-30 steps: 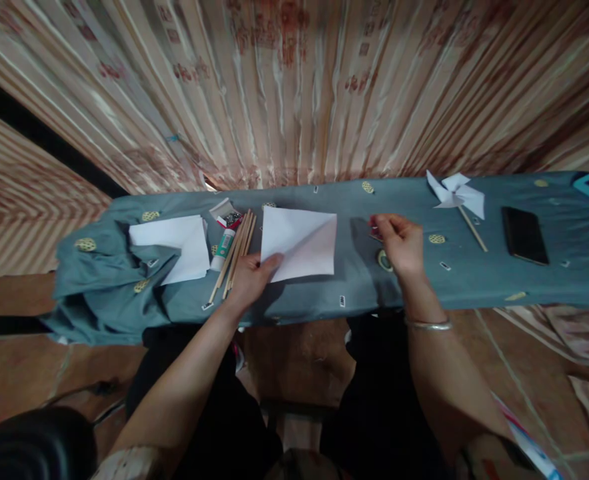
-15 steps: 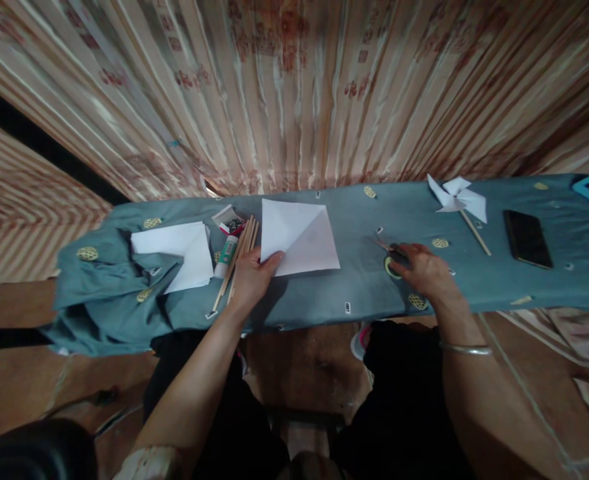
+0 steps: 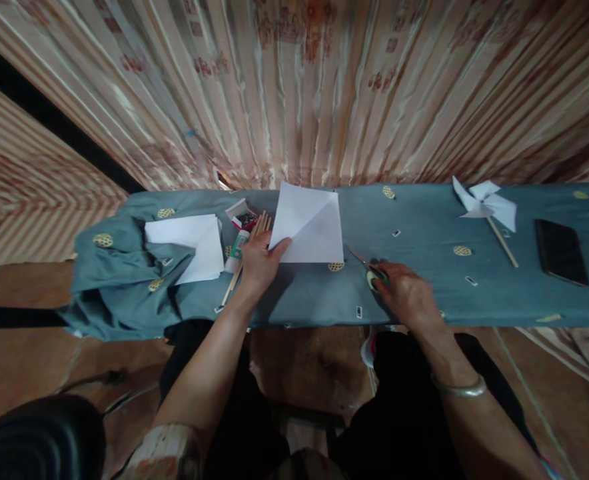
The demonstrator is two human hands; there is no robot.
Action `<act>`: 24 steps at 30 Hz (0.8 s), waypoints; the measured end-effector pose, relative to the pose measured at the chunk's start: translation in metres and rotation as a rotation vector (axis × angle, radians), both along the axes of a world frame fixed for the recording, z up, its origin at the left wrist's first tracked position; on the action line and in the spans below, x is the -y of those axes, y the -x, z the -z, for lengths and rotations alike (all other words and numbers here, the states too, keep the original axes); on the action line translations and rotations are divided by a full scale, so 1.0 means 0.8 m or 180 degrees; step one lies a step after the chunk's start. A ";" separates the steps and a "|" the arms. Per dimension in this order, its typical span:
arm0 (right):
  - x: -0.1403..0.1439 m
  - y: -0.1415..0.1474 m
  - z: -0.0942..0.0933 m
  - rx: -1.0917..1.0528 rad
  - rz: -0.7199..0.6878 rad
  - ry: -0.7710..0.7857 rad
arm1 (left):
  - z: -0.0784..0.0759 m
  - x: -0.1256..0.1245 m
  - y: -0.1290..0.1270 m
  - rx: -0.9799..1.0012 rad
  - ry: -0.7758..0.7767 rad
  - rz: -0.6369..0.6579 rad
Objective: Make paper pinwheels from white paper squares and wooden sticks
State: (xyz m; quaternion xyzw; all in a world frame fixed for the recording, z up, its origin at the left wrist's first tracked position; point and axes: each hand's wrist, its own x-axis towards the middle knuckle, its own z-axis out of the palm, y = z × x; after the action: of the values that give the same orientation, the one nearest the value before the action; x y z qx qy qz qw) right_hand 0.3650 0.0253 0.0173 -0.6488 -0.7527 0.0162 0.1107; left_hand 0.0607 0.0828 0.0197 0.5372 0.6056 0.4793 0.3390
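A person's left hand [image 3: 259, 263] pinches the near corner of a creased white paper square [image 3: 310, 225], lifted off the blue-clothed bench [image 3: 424, 293]. The right hand [image 3: 408, 297] closes its fingers around scissors [image 3: 369, 269] lying just right of the paper. Cutting cleanly along a crease likely needs the sheet held taut.

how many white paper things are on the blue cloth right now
3. A creased white square paper sheet under the left hand; white loose paper sheets, possibly several stacked, partly under a cloth fold at left; a white paper pinwheel on a wooden stick at right.
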 end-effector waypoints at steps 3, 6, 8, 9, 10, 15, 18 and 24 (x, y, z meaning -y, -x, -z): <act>0.002 0.002 -0.007 0.0141 0.0123 0.0111 | 0.003 -0.002 0.002 -0.0411 -0.0334 -0.0066; 0.000 -0.003 -0.011 -0.0623 0.0393 0.0236 | 0.002 -0.003 0.004 -0.0373 -0.0469 -0.0012; -0.003 -0.002 -0.013 -0.1787 0.0584 0.0376 | -0.002 -0.004 0.005 -0.0286 -0.0435 -0.0089; -0.004 0.000 -0.014 -0.2465 0.0654 0.0481 | -0.004 -0.004 0.005 -0.0241 -0.0404 -0.0151; -0.005 0.004 -0.015 -0.3125 0.0695 0.0617 | -0.006 -0.004 0.006 -0.0188 -0.0376 -0.0200; -0.002 0.025 -0.020 -0.5078 0.0761 0.1506 | -0.006 -0.008 0.006 0.0276 -0.0294 -0.0299; 0.004 0.035 -0.021 -0.5365 0.0610 0.1850 | -0.004 -0.009 0.006 0.0589 -0.0164 -0.0389; 0.019 0.044 -0.022 -0.5046 -0.0044 0.2249 | -0.009 -0.006 0.006 0.0981 -0.0091 -0.0365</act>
State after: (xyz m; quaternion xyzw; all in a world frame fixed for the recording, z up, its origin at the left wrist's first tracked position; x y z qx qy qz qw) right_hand 0.3298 0.0098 0.0346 -0.4380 -0.4083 0.6970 0.3945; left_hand 0.0560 0.0880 0.0271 0.4266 0.5692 0.5831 0.3923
